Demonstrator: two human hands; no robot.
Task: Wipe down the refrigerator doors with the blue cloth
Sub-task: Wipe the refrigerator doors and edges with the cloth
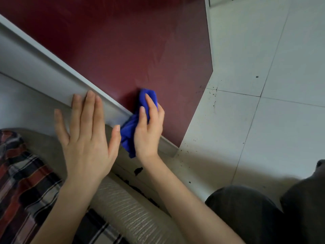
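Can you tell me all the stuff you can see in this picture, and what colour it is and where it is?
refrigerator door: one, dark red, top and middle.
door edge: one, white-grey, running slantwise along the red panel's left side.
blue cloth: one, bright blue, bunched and pressed on the red door low down, by the edge.
floor tiles: several, pale grey with dark specks, right side.
ribbed hose: one, beige, bottom centre.
checked fabric: one, red, black and white, bottom left.
dark trousers: person's knees, bottom right.
left hand: open, fingers spread, by the white edge.
right hand: gripping the cloth.
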